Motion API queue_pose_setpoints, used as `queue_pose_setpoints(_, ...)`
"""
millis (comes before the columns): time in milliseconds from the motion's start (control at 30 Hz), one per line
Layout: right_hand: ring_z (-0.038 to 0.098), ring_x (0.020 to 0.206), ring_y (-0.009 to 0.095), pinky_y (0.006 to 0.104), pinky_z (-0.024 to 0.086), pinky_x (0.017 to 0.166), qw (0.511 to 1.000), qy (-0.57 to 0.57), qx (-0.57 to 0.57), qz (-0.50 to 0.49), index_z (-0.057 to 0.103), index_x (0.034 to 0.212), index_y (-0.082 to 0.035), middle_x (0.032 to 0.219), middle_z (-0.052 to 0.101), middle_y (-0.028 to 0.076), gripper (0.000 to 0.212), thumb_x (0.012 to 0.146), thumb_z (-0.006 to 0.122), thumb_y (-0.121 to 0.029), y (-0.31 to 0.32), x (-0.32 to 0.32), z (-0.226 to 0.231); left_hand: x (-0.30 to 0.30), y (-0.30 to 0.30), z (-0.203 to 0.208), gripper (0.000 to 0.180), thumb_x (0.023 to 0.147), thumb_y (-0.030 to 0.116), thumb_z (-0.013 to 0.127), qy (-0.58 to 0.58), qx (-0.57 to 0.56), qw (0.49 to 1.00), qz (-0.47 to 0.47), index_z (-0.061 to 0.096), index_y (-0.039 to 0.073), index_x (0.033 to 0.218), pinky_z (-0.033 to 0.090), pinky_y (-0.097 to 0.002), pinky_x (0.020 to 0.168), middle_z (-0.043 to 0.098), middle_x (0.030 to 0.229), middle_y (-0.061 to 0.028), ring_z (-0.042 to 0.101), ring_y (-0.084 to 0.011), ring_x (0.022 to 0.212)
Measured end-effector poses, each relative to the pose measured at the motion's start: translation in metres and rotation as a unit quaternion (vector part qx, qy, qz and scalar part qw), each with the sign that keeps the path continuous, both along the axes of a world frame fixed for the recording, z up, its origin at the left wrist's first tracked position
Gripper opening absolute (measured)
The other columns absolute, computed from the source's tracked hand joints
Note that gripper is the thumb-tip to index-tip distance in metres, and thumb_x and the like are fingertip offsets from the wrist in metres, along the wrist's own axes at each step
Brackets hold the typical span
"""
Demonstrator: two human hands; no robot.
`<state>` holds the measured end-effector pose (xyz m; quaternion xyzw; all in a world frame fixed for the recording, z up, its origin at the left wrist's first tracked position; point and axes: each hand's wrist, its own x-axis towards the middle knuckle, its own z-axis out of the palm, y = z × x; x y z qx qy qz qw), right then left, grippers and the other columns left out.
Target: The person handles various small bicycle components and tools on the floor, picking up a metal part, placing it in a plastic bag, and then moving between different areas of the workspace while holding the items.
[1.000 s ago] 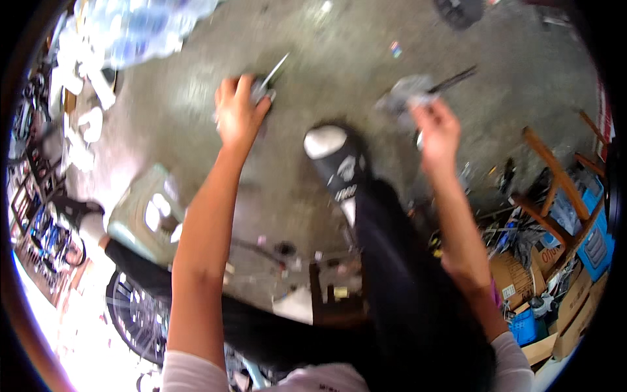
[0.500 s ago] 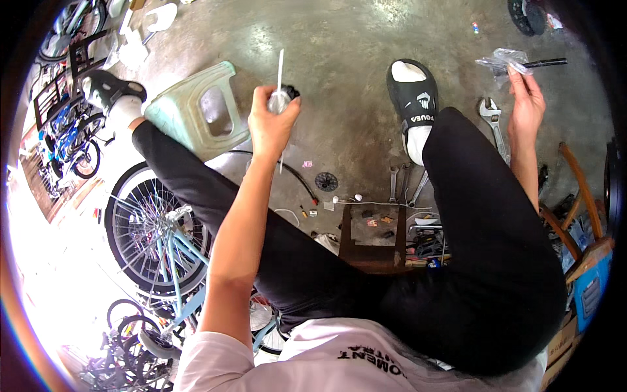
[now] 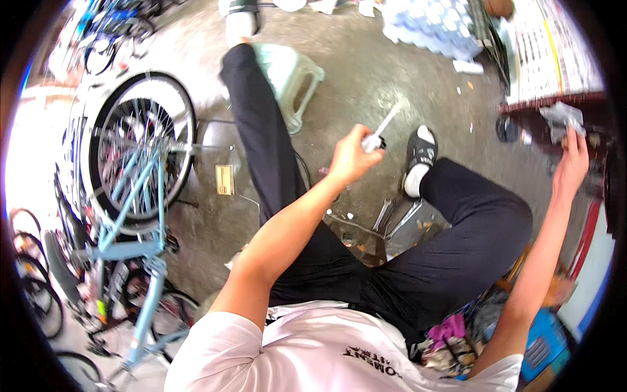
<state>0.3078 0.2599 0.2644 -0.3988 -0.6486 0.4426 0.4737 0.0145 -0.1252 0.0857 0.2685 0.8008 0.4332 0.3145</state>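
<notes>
My left hand point(image 3: 353, 157) is closed round a small silver-and-black part with a long, thin white stick point(image 3: 388, 121) sticking out past my fingers; the exact kind of part cannot be made out. Far out to the right, my right hand point(image 3: 572, 163) pinches a crumpled clear plastic bag point(image 3: 560, 117) between its fingertips. That bag is held up in front of a dark reddish-brown shelf point(image 3: 535, 121). What is inside the bag, if anything, is blurred.
A pale green plastic stool point(image 3: 277, 75) lies beyond my left leg. To the left is a light blue bicycle point(image 3: 153, 248), its wheel up. Wrenches point(image 3: 384, 212) lie between my legs. A blue patterned cloth point(image 3: 428, 26) lies at the far side, and a blue box point(image 3: 545, 346) sits at lower right.
My view has swung to the right. The right hand has raised the plastic bag towards the shelf. My left hand still grips the same part, its white stick now tilted to the right.
</notes>
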Motion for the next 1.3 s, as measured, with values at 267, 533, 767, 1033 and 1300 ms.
queue_pose_setpoints(267,0.046,0.074,0.007,0.0244,0.039,0.068,0.992,0.053,-0.054,0.103,0.067,0.107,0.000,0.088,0.057,-0.003,0.014,0.099,0.068,-0.012,-0.019,-0.068,0.020,0.022,-0.010,-0.034,0.048,0.071,0.023,0.078,0.011,0.030,0.999,-0.026,0.061,0.005,0.112,0.053,-0.0482,0.087,0.069,0.104,-0.0221,0.067,-0.0408,0.100)
queue_pose_setpoints(533,0.045,0.071,0.005,0.0216,0.038,0.064,0.991,-0.042,-0.061,0.115,0.068,0.112,-0.002,0.091,0.061,-0.005,0.017,0.099,0.068,-0.014,-0.005,-0.093,-0.006,0.023,0.010,-0.025,0.048,0.071,0.023,0.079,0.034,0.059,0.996,-0.060,0.057,0.005,0.109,0.053,-0.0516,0.085,0.067,0.100,-0.0204,0.064,-0.0417,0.099)
queue_pose_setpoints(767,0.043,0.068,0.004,0.0212,0.036,0.062,0.989,-0.081,-0.060,0.112,0.070,0.110,-0.005,0.087,0.061,-0.006,0.015,0.099,0.068,-0.014,-0.010,-0.110,-0.008,0.010,0.015,-0.027,0.047,0.070,0.021,0.079,0.025,0.067,0.997,-0.039,0.056,0.004,0.107,0.052,-0.0520,0.085,0.067,0.101,-0.0203,0.064,-0.0413,0.100)
queue_pose_setpoints(1033,0.045,0.070,0.003,0.0210,0.036,0.063,0.984,-0.119,-0.044,0.125,0.069,0.113,-0.004,0.094,0.064,-0.006,0.017,0.099,0.068,-0.013,-0.017,-0.106,-0.011,0.009,0.017,-0.014,0.046,0.071,0.020,0.078,-0.028,0.069,0.997,-0.032,0.056,0.004,0.109,0.052,-0.0516,0.084,0.068,0.101,-0.0203,0.064,-0.0411,0.101)
queue_pose_setpoints(1300,0.042,0.068,0.003,0.0212,0.033,0.060,0.986,-0.125,-0.059,0.093,0.070,0.112,-0.004,0.089,0.061,-0.007,0.016,0.098,0.069,-0.013,-0.012,-0.089,-0.016,0.005,0.018,-0.009,0.047,0.072,0.019,0.077,-0.051,0.055,0.997,-0.033,0.056,0.004,0.111,0.052,-0.0528,0.083,0.069,0.102,-0.0198,0.065,-0.0409,0.101)
